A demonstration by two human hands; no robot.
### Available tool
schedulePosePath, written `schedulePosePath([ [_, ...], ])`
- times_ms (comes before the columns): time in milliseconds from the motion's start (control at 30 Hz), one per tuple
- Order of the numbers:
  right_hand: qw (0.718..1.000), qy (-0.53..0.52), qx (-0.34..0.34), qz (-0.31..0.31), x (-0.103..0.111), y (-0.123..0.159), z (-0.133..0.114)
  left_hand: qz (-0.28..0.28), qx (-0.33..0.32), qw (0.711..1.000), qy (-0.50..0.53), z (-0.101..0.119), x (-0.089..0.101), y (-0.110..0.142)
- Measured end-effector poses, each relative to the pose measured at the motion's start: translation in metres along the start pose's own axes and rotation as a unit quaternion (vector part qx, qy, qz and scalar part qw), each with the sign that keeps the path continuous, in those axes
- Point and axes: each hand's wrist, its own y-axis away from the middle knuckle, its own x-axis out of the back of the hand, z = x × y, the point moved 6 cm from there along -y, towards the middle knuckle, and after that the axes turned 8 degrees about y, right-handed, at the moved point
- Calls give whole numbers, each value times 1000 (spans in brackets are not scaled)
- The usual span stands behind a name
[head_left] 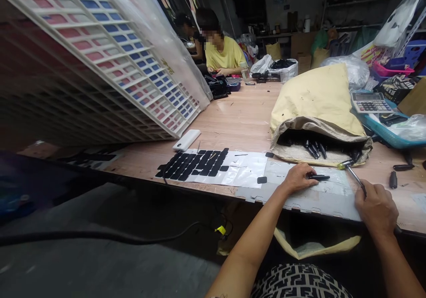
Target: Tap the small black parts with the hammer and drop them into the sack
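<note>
Black tube (322, 177): at 3 o'clock of left grip (298, 178), above or on grey mat (336, 204); pinched by fingertips.
Tube handling: probably light, stiff, slick; best held at 9 o'clock end.
Hammer (355, 176): likely head-heavy; right grip (377, 207) wrapped round handle.

Bold F-shaped letters repeat across the patterned cloth (299, 282) below the hands. Beyond the right hand (377, 207), markings on the calculator (372, 102) and black packet (397, 89) cannot be read; nor can yellowish characters on the plastic sheet (181, 65), far left of the left hand (299, 178).
</note>
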Motion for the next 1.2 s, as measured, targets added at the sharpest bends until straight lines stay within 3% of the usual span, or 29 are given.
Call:
schedulePosePath([
  [1200, 1000, 4, 5, 3, 3, -1, -1, -7, 11, 1000, -4, -1, -1, 0],
])
